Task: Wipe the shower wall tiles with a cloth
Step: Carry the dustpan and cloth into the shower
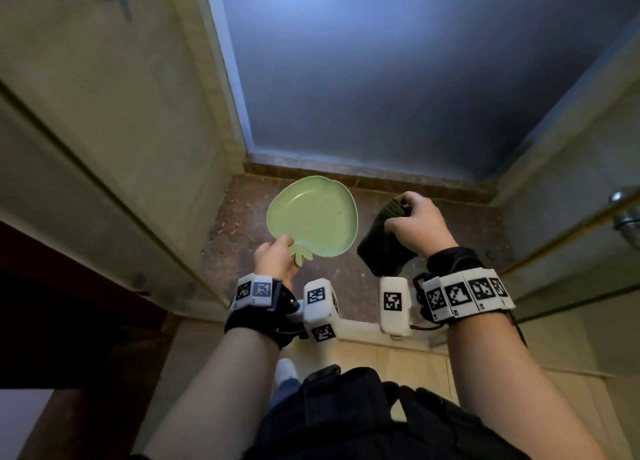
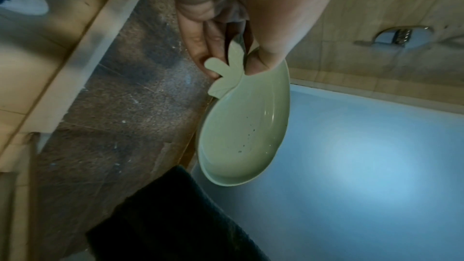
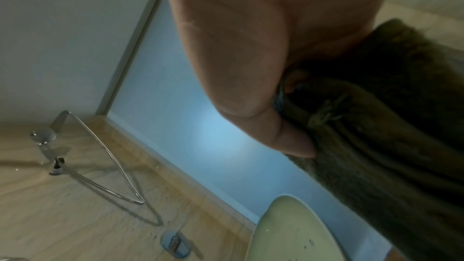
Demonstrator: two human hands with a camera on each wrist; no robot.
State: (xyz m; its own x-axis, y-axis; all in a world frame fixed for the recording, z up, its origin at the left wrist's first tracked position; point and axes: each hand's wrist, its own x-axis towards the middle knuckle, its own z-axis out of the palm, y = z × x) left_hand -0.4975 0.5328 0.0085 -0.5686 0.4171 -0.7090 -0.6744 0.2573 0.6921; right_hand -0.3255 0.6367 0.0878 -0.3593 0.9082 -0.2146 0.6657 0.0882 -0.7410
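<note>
The dark green cloth (image 1: 381,241) is bunched in the right hand (image 1: 417,222), whose fingers are clenched round its upper folds while the rest hangs down below the wrist, its long axis roughly vertical. It touches no tile: it is held in the air over the speckled brown shower floor (image 1: 450,224), in the middle of the stall. The nearest wall to this hand appears to be the beige tiled wall (image 3: 62,205) on its outer side, the one carrying the shower hose (image 3: 110,158) and chrome fittings; the frosted blue-lit panel (image 1: 415,79) stands ahead, beyond a low marble kerb at the floor's far edge. So the cloth hand looks better placed for the wiping than the other.

The left hand (image 1: 275,262) is occupied: its fingers (image 2: 198,47) and thumb pinch the leaf-shaped handle of a pale green apple-shaped dish (image 1: 313,215), held tilted just beside the cloth, not touching it. Dark specks dot its bowl. The dish seems likely to need setting down first. The hose loop could snag the cloth on that wall.
</note>
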